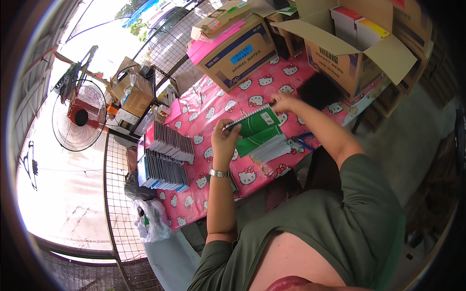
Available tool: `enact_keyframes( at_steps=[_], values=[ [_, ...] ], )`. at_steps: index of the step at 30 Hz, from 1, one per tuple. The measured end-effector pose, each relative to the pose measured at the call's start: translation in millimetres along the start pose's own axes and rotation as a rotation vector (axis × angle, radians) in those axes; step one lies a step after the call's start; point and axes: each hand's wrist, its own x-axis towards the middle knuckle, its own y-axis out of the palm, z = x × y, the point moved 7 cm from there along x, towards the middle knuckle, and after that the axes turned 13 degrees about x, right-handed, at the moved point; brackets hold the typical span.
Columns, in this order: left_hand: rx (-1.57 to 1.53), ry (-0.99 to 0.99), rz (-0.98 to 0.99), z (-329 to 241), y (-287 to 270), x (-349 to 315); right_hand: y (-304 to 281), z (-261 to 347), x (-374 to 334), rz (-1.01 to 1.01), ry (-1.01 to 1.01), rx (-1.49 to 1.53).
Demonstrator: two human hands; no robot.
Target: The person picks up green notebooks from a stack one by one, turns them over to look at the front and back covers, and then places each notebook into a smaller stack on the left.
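A green-covered spiral notebook [256, 123] is held between my two hands over the pink patterned table, its coil edge facing away from me. My left hand [225, 139] grips its left end, thumb on the cover and fingers at the coil. At the far right end of the coil, my right hand [283, 103] is closed in a pinch; its fingertips are too small to make out fully. Just nearer to me lies another green cover [257, 141], beside a stack of white-edged sheets [271, 151]. Blue-handled pliers [305, 142] rest to the right of these.
Stacks of red notebooks [170, 142] and blue-edged notebooks [162, 169] stand at the left. A black bristly bundle [319, 91] lies at the right, by an open carton [335, 68]. Another carton [242, 56] stands at the back. A fan [80, 116] is far left.
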Motion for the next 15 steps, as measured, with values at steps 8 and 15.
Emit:
enact_keyframes(
  at_steps=[8, 15],
  values=[
    [0.202, -0.049, -0.261, 33, -12, -24, 67, -61, -148, -0.452, -0.215, 0.006],
    [0.185, -0.054, -0.267, 9, 4, -23, 36, -67, -201, -0.513, -0.149, 0.002]
  ],
)
